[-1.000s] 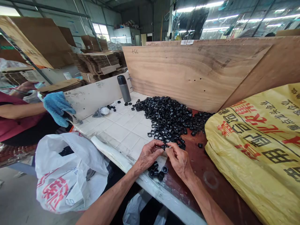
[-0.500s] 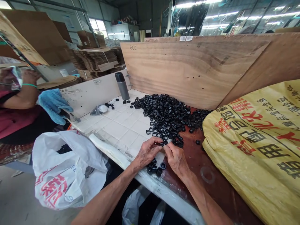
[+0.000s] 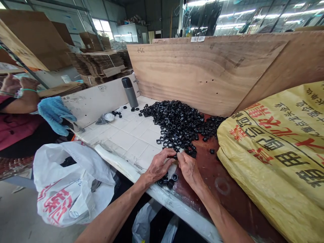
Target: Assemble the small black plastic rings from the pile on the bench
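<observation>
At the front of the table my left hand pinches a small black plastic piece between thumb and fingers. My right hand meets it there, its thumb and index finger closed on the same piece. Fingers cover most of that piece, so its full shape is hidden. Just beyond my fingertips spreads a big heap of black plastic rings. Below and between my hands, a small group of black caps or rings lies near the table edge.
A grey flask stands at the back left near a small clear bag. A yellow sack fills the right side. A white plastic bag hangs at the left. Wooden boards wall the back. Another person's arm is at far left.
My hands stay together at the black piece, with slight finger movement. The view has shifted a little. The other person's hands at far left have moved.
</observation>
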Motion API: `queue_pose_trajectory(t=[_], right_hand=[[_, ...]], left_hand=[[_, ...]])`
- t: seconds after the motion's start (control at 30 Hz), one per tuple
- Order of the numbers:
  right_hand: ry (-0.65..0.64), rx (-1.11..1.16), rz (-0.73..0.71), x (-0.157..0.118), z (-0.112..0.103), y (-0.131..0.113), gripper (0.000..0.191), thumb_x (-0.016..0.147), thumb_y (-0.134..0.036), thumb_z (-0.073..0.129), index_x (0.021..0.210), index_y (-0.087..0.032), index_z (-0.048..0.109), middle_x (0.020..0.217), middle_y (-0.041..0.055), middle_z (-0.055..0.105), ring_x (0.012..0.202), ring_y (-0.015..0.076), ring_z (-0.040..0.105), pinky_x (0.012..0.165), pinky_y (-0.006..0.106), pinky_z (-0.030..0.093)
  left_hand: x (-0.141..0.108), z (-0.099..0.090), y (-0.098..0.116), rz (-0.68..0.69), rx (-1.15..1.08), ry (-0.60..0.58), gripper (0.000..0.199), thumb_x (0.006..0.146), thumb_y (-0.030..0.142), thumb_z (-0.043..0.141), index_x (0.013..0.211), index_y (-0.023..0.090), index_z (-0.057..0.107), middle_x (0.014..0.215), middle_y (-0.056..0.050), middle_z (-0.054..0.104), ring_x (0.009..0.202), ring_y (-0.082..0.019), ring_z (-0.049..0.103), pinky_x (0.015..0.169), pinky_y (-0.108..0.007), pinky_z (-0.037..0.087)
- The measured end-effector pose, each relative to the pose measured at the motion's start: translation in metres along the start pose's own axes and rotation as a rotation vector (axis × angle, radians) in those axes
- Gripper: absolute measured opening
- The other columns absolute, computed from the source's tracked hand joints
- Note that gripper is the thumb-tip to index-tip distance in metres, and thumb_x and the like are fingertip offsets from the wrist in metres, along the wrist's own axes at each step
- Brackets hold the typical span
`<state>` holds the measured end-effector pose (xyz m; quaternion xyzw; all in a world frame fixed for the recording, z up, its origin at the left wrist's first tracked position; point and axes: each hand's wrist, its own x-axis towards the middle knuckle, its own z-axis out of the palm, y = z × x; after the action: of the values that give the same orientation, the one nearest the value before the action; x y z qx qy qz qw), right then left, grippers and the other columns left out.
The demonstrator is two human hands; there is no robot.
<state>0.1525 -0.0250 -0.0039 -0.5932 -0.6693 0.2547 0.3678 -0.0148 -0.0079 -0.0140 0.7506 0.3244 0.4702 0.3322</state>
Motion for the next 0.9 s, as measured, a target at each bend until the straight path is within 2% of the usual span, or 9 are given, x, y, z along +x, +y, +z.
queue_pose_trajectory(t=[0.13, 0.23, 0.3, 0.37, 0.47, 0.6, 0.67, 0.8, 0.9], right_hand=[[-0.05, 0.134, 0.069, 0.0, -0.009, -0.007, 0.047, 0.099, -0.05, 0.036, 0.063, -0.022, 0.05, 0.054, -0.0014, 0.053, 0.051, 0.0151, 0.052, 0.05, 0.024, 0.039], [0.028, 0.167, -0.086, -0.002, -0.011, -0.008, 0.025, 0.095, -0.042, 0.049, 0.088, -0.02, 0.06, 0.075, 0.0014, 0.063, 0.065, 0.0159, 0.06, 0.063, 0.025, 0.047], [0.041, 0.178, -0.182, -0.003, -0.009, -0.007, 0.019, 0.094, -0.036, 0.051, 0.097, -0.02, 0.061, 0.087, 0.0043, 0.065, 0.074, 0.0169, 0.062, 0.072, 0.027, 0.049], [0.026, 0.213, -0.163, -0.003, -0.007, -0.005, 0.017, 0.092, -0.034, 0.052, 0.095, -0.02, 0.061, 0.086, 0.0047, 0.066, 0.071, 0.0166, 0.062, 0.07, 0.027, 0.049], [-0.049, 0.374, 0.039, -0.003, -0.002, -0.002, 0.018, 0.089, -0.036, 0.056, 0.095, -0.019, 0.059, 0.065, -0.0012, 0.061, 0.054, 0.0145, 0.057, 0.056, 0.025, 0.046], [-0.122, 0.518, 0.216, -0.003, 0.001, 0.001, 0.033, 0.092, -0.048, 0.05, 0.076, -0.02, 0.055, 0.05, -0.0035, 0.054, 0.044, 0.0131, 0.051, 0.051, 0.025, 0.043], [-0.066, 0.408, 0.159, -0.003, -0.001, 0.0, 0.035, 0.093, -0.05, 0.049, 0.075, -0.02, 0.056, 0.057, -0.0007, 0.059, 0.047, 0.0139, 0.053, 0.053, 0.026, 0.045], [0.07, 0.17, -0.235, -0.003, -0.004, -0.002, 0.021, 0.093, -0.037, 0.05, 0.094, -0.02, 0.062, 0.09, 0.0077, 0.067, 0.083, 0.0206, 0.064, 0.079, 0.031, 0.05], [0.072, 0.183, -0.212, -0.003, -0.002, -0.003, 0.019, 0.093, -0.035, 0.051, 0.092, -0.021, 0.062, 0.088, 0.0075, 0.067, 0.082, 0.0207, 0.063, 0.078, 0.031, 0.05]], left_hand=[[0.003, 0.0, 0.008, -0.208, -0.181, -0.019, 0.023, 0.09, 0.032, 0.063, 0.106, 0.017, 0.067, 0.106, -0.009, 0.069, 0.099, -0.021, 0.066, 0.091, -0.036, 0.053], [0.005, -0.003, 0.015, -0.415, -0.408, 0.01, 0.029, 0.087, 0.037, 0.067, 0.106, 0.015, 0.065, 0.096, -0.007, 0.071, 0.085, -0.019, 0.067, 0.082, -0.033, 0.054], [0.005, -0.005, 0.015, -0.452, -0.465, 0.023, 0.033, 0.086, 0.038, 0.068, 0.108, 0.014, 0.063, 0.093, -0.006, 0.071, 0.083, -0.019, 0.067, 0.079, -0.032, 0.054], [0.004, -0.006, 0.012, -0.394, -0.398, 0.033, 0.031, 0.087, 0.038, 0.067, 0.108, 0.015, 0.064, 0.098, -0.007, 0.07, 0.087, -0.019, 0.067, 0.081, -0.032, 0.054], [0.001, -0.005, 0.004, -0.179, -0.169, 0.053, 0.023, 0.09, 0.032, 0.063, 0.108, 0.016, 0.065, 0.109, -0.009, 0.068, 0.101, -0.021, 0.065, 0.091, -0.035, 0.052], [0.002, -0.002, 0.003, -0.028, -0.028, 0.022, 0.02, 0.092, 0.027, 0.059, 0.109, 0.019, 0.066, 0.11, -0.009, 0.068, 0.108, -0.021, 0.063, 0.096, -0.038, 0.051], [0.003, -0.002, 0.007, -0.121, -0.1, 0.005, 0.02, 0.091, 0.029, 0.061, 0.106, 0.018, 0.066, 0.108, -0.009, 0.069, 0.103, -0.021, 0.065, 0.093, -0.036, 0.052], [0.004, -0.004, 0.012, -0.414, -0.37, 0.002, 0.027, 0.088, 0.034, 0.066, 0.107, 0.016, 0.065, 0.097, -0.007, 0.072, 0.086, -0.019, 0.068, 0.082, -0.032, 0.055], [0.002, -0.003, 0.007, -0.372, -0.385, 0.03, 0.029, 0.086, 0.036, 0.068, 0.106, 0.015, 0.066, 0.1, -0.008, 0.071, 0.09, -0.019, 0.068, 0.085, -0.033, 0.055]])
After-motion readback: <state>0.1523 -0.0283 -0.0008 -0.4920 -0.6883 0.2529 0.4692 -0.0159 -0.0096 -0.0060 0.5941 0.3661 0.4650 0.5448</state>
